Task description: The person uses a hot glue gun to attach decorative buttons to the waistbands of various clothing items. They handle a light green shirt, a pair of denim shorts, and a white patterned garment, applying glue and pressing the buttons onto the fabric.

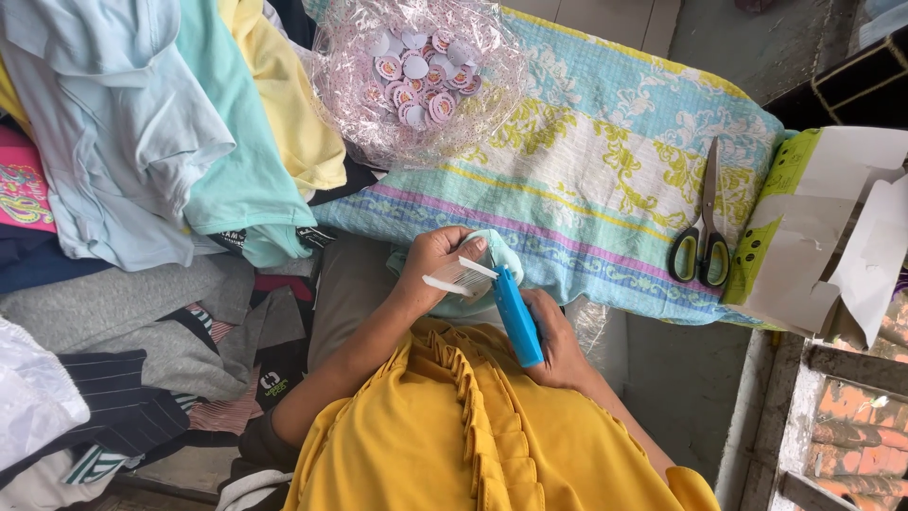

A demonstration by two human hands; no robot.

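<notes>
We saw, from above, two bare hands meeting just in front of a yellow ruffled garment worn by the person. The right hand was wrapped tight around the handle of a blue tagging gun, its fingers closed on the grip, with the gun's tip pointing away from the body. The left hand was pinched shut on a fold of pale mint cloth, holding it against the gun's tip. A white comb-like strip of plastic fasteners stuck out from the top of the gun, lying just beside the left fingers. Beyond the hands lay a padded surface covered in a floral cloth of blue, white, yellow and pink bands, on which the mint cloth rested. Farther out from the left hand, on that cover, sat a crinkled clear plastic bag holding many small round paper tags in white and red. Well apart from the right hand, near the cover's far end, lay a pair of scissors with green and black handles, shut. Just past the scissors stood a torn-open cardboard box, white inside with a green printed outer side. Out to the left-hand side, a heap of folded clothes in light blue, mint, yellow, grey and navy was stacked.
</notes>
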